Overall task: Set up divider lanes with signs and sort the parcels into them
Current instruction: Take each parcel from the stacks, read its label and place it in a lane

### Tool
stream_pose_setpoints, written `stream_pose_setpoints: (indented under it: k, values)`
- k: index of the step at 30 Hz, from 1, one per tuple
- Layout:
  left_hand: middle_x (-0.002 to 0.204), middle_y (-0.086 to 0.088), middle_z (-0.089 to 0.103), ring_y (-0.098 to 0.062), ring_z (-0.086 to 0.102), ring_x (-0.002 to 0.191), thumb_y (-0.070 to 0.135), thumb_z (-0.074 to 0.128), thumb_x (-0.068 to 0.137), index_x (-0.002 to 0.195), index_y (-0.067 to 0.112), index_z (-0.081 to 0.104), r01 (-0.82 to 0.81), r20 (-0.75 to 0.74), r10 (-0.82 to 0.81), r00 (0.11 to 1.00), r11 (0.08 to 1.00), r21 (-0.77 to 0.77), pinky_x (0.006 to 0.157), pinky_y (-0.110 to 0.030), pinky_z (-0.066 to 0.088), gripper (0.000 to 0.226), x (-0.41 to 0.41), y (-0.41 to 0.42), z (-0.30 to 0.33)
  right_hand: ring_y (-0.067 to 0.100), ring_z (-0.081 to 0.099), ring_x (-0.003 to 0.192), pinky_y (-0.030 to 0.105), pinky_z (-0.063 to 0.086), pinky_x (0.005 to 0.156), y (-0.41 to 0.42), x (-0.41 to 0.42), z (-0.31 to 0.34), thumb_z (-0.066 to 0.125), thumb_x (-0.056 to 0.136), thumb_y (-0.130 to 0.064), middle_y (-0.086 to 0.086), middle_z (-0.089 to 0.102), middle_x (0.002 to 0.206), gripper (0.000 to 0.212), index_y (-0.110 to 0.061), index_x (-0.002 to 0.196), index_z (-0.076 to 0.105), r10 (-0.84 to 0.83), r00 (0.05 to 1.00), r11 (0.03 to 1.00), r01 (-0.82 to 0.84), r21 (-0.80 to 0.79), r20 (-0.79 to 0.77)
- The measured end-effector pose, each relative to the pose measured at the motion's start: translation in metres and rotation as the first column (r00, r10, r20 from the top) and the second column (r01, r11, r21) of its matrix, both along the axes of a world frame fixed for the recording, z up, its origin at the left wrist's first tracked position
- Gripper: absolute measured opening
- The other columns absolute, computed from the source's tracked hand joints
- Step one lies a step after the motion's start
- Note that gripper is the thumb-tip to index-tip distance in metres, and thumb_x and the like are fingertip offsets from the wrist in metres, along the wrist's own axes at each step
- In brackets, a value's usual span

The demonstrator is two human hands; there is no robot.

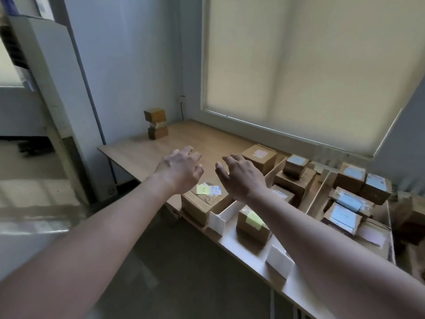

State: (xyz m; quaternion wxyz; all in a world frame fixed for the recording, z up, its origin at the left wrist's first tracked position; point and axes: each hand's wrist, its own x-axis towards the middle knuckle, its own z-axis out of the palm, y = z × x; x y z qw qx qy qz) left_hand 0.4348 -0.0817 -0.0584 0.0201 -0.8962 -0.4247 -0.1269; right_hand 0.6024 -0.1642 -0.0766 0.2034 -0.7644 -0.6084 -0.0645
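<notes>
Broadly, the long pale wooden table [184, 139] under the blind-covered window carries the whole job, and its right half is already cut into lanes by thin tan cardboard divider strips [318, 194], with small white folded cards [279, 261] standing at the near edge where signs would go; whether anything is written on them cannot be read. Most brown cardboard parcels with pale blue labels [349, 199] lie in the right-hand lanes, a brown box with a yellow sticky note [253, 223] sits in the near middle lane, and a flat brown box bearing a yellow note and a white label [202, 201] lies at the left edge of the lanes, just below the hands. Far off at the back left corner stands a short stack of small brown boxes [156, 124], well apart from everything sorted. Both arms reach forward over the bare middle of the table: the left hand [180, 166] and right hand [241, 176] hover side by side, fingers loosely spread and a little curled, holding nothing. The likely step is fetching the far stack, so it would pay to lean in, take the boxes from both sides with flat palms low on the bottom one so the top one does not slide, then read each label before choosing a lane, and set it down inside the strips without nudging them
</notes>
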Motion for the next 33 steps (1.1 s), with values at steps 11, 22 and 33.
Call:
stream_pose_setpoints:
  k: [11,22,33]
  values:
    - [0.16,-0.006,0.038,-0.031,0.042,0.141,0.047,0.036,0.106,0.151,0.024,0.044,-0.214,-0.072,0.211,0.975,0.976,-0.034,0.11,-0.048,0.043,0.051,-0.065,0.214,-0.029,0.032,0.059,0.119,0.041,0.051,0.089,0.256,-0.052,-0.046,0.029,0.104,-0.058,0.01,0.057,0.139,0.058,-0.02,0.138,0.057,0.176,0.982,0.984,-0.179,-0.026,-0.069]
    - [0.162,-0.005,0.034,-0.031,0.037,0.145,0.048,0.035,0.106,0.155,0.025,0.038,-0.239,0.0,0.241,0.971,0.964,-0.116,0.113,-0.048,0.042,0.055,-0.121,0.452,-0.04,0.035,0.056,0.122,0.041,0.048,0.092,0.505,-0.105,-0.046,0.032,0.105,-0.055,0.01,0.055,0.142,0.055,-0.019,0.136,0.058,0.211,0.974,0.975,-0.216,-0.056,-0.084]
    - [0.17,0.001,0.02,-0.035,0.01,0.157,0.06,0.034,0.103,0.157,0.037,0.034,-0.128,0.044,0.137,0.99,0.977,-0.172,0.123,-0.057,0.025,0.059,-0.209,0.738,-0.035,0.038,0.055,0.123,0.044,0.049,0.097,0.77,-0.182,-0.027,0.035,0.102,-0.055,0.013,0.055,0.14,0.053,-0.017,0.13,0.058,0.089,0.994,0.996,-0.091,-0.017,-0.059]
